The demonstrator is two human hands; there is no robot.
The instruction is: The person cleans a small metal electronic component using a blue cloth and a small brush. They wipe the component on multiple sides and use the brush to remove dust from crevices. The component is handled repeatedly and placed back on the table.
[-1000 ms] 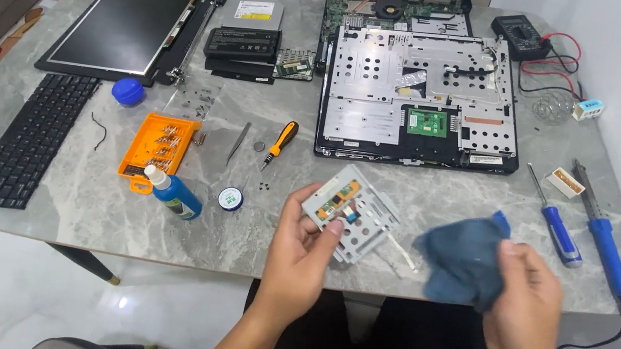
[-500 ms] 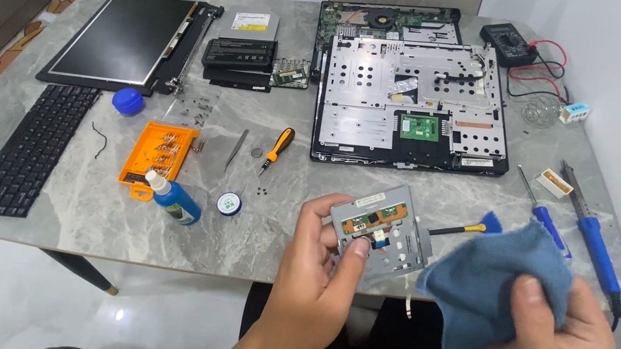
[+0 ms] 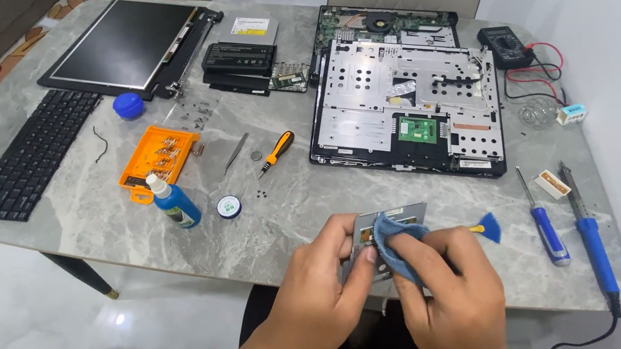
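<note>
Over the desk's near edge, the left hand (image 3: 328,278) pinches a flat grey metal laptop panel (image 3: 393,219) by its left side, tilted up. The right hand (image 3: 444,286) presses a bunched blue cloth (image 3: 396,239) against the panel's face, fingers closed around it.

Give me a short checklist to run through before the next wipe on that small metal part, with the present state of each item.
1. Left hand has a grip on the metal part: ok.
2. Right hand presses the blue cloth onto the part: ok.
3. Part held above the table, not over the open laptop base: ok.
4. Blue bottle lies away from both hands: ok.
5. Surface under the cloth clean: cannot tell.
</note>
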